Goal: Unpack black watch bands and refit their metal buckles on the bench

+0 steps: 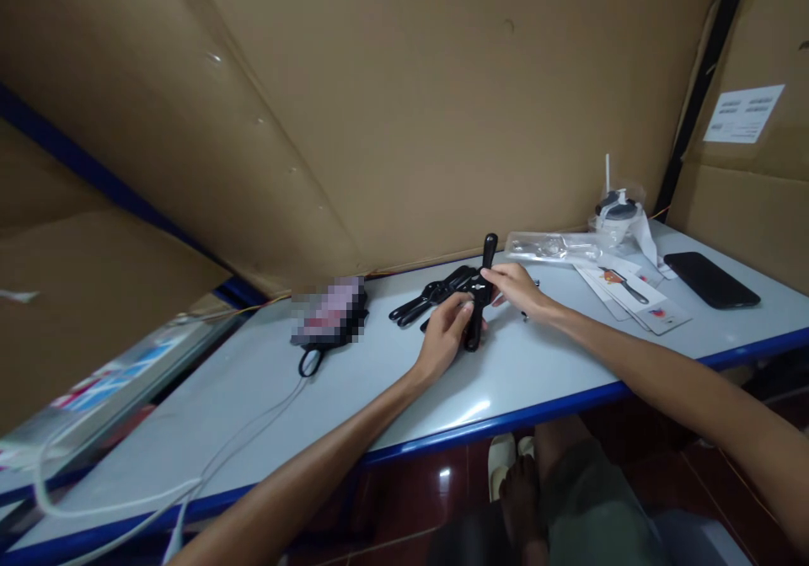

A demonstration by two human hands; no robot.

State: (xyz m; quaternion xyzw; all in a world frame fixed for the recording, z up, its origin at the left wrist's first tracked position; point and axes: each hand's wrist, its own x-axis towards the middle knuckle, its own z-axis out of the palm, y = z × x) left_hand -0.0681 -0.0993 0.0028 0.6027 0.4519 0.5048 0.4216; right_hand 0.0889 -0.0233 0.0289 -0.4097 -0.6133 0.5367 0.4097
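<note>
In the middle of the table, both my hands are closed on a black tool (489,252) with smooth, rounded handle ends, one pointing up and one down. A flat middle part with small pale marks lies between my fingers; its exact kind I cannot make out. My left hand (442,330) grips it from the left, with the thumb on the middle part. From the right, my right hand (517,290) pinches it near the upper handle. Several similar black-handled tools (420,301) lie in a pile just left of it, partly hidden by my left hand.
Printed cards (632,296) picturing a black-handled utensil lie on the right, beside clear plastic packaging (549,247). Behind them stands a lidded cup (616,216) with a straw. A dark phone (711,280) is farther right. A black pouch-like thing, partly blurred (332,313), and white cables (195,486) lie left.
</note>
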